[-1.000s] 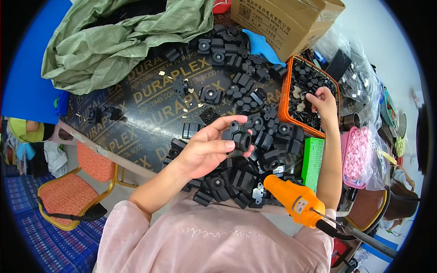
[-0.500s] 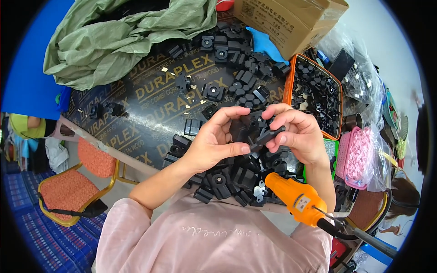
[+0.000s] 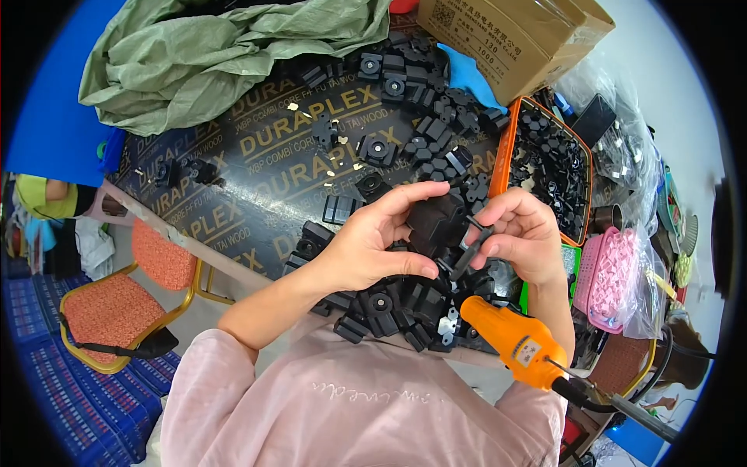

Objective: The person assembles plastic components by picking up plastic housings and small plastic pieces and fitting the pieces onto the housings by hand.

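A person in a pale pink shirt works at a glossy black table printed with gold lettering (image 3: pixel 261 233). The left hand (image 3: pixel 372 247) is curved around a chunky black plastic block (image 3: pixel 430 226), thumb on its near side, fingers on its far side. The right hand (image 3: pixel 520 232) pinches a thin, flat black plastic piece (image 3: pixel 471 249) between thumb and fingers, just right of the block; whether the two touch is hard to tell. Both are held over the table's near right part, above many loose black plastic parts (image 3: pixel 379 302). Near the right forearm is an orange tapered tool with a black cable (image 3: pixel 513 338). Farther right lie an orange-rimmed tray of small black pieces (image 3: pixel 502 159) and a pink plastic basket of pale pink pieces (image 3: pixel 597 272). On the far side are a crumpled grey-green sack (image 3: pixel 202 70), a bright blue cloth (image 3: pixel 471 78) and a brown cardboard box (image 3: pixel 513 43).
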A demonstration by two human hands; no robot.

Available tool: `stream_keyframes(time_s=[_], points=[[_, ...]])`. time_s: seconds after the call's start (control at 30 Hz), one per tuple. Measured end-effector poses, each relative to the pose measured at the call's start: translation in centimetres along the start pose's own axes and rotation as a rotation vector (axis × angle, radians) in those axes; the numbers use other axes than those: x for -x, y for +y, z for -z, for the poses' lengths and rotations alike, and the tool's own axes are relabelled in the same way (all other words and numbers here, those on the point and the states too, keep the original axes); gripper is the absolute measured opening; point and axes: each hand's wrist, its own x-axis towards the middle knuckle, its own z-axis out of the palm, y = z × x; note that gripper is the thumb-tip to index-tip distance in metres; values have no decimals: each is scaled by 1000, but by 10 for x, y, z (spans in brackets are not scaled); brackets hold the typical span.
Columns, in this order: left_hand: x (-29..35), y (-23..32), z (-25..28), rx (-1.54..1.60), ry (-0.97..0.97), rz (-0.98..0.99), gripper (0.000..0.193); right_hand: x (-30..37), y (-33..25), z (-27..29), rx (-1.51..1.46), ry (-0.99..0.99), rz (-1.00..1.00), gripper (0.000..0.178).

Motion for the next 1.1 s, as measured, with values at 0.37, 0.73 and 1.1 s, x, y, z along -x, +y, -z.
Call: stream_keyframes(time_s=[0.37,0.73,1.1], points=[[0,-2,-7,-229,55,-109,75,3,4,-3,29,62,55,25],[-1,-1,-22,-579,78,-166,61,-9,12,-18,263,170,15,52],[7,-11,-7,-863,35,-279,97,19,13,0,503,127,20,63]])
